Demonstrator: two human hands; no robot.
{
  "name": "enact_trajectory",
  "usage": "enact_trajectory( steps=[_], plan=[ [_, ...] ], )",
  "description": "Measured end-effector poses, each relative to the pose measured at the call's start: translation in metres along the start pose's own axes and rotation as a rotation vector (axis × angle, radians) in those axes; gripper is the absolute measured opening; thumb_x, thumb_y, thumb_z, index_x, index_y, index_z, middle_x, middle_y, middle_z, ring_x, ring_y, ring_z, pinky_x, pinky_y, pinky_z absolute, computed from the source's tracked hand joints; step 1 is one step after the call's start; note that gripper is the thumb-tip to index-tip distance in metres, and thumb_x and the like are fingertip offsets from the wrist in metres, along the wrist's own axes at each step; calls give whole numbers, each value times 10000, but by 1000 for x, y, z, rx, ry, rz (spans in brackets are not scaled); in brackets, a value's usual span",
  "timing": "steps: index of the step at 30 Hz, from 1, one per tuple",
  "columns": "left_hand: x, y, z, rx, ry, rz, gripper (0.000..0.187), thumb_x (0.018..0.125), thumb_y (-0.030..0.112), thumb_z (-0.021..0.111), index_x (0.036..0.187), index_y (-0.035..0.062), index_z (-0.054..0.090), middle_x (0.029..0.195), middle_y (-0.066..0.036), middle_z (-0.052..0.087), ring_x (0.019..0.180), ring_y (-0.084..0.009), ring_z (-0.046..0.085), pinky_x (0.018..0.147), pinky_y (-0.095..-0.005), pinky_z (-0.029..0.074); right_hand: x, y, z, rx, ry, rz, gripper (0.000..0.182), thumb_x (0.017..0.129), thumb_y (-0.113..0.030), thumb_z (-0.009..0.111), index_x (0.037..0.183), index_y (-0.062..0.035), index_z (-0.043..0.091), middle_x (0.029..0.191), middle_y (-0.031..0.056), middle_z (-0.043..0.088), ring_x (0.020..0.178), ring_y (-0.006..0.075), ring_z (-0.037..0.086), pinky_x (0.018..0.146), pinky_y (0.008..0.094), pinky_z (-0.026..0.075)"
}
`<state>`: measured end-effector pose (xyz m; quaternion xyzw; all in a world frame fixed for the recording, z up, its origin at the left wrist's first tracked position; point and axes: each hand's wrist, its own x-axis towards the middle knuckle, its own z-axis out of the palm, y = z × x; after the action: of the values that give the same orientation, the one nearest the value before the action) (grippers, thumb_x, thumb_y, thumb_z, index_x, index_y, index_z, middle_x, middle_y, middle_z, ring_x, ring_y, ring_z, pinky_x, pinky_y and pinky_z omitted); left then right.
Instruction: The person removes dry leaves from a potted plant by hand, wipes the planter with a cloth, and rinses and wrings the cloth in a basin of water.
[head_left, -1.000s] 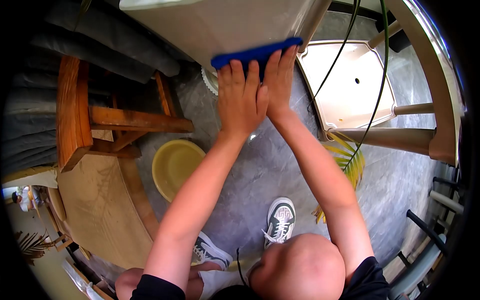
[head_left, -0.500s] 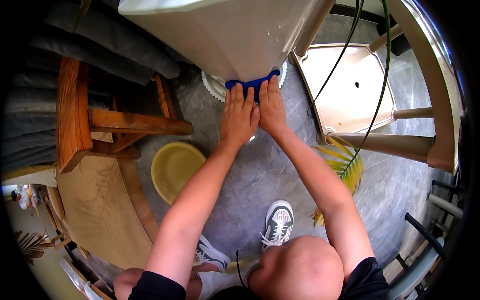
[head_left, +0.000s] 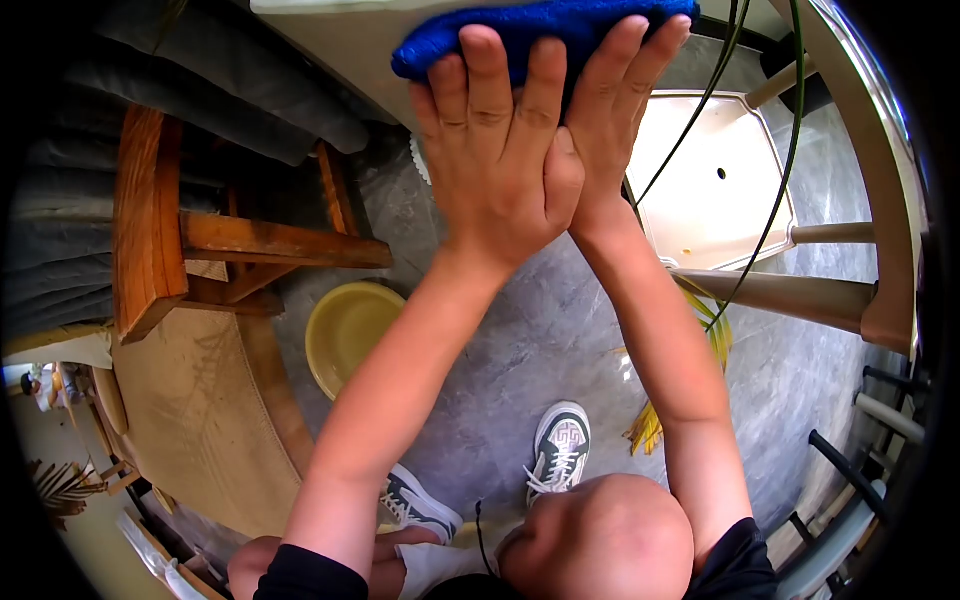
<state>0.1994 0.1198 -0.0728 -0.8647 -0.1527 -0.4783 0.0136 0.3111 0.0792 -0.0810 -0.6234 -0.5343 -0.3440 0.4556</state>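
A folded blue cloth (head_left: 520, 28) lies against the upper part of a tall white object (head_left: 350, 45), near the top of the view. My left hand (head_left: 500, 150) presses flat on the cloth with its fingers stretched out. Beside it, touching it at the thumb, my right hand (head_left: 605, 120) also lies on the cloth, its fingers extended. Both palms face away from me. Most of the white object is hidden behind the hands and cloth.
At the left stands a wooden chair (head_left: 150, 225) by dark curtains (head_left: 230, 90). A yellow basin (head_left: 350, 330) rests on the grey floor (head_left: 490, 370). At the right are a beige shelf rack (head_left: 700, 200) and long plant leaves (head_left: 720, 335). Another person is far left.
Both hands and the blue cloth have moved up the white object from its base, and now appear larger and nearer to the camera.
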Motion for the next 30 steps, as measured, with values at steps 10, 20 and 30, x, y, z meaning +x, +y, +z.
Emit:
enact_trajectory(
  steps=[10,20,30],
  plan=[
    [-69,-12,26,54,-128,-22,666,1005,273,465,1603,44,279,1684,-271,3,1544,-501,-14,1227,-603,77,-82,10,36,1,55,82,777,978,-271,581,1635,-134,190,1667,292,80,1486,572,180,1187,643,226],
    [-153,-18,64,15,-409,-116,612,951,260,549,1496,6,435,1592,-305,259,1342,-566,378,1141,-636,308,-202,26,49,30,-217,187,802,925,-152,589,1583,41,173,1607,371,186,1466,578,235,1197,626,239],
    [-186,-6,76,-34,-638,-214,599,959,248,549,1471,-43,438,1527,-358,340,1375,-549,366,1188,-586,283,-234,29,32,76,-542,349,688,913,-132,573,1515,89,324,1581,341,289,1478,502,283,1222,544,259]
  ],
)
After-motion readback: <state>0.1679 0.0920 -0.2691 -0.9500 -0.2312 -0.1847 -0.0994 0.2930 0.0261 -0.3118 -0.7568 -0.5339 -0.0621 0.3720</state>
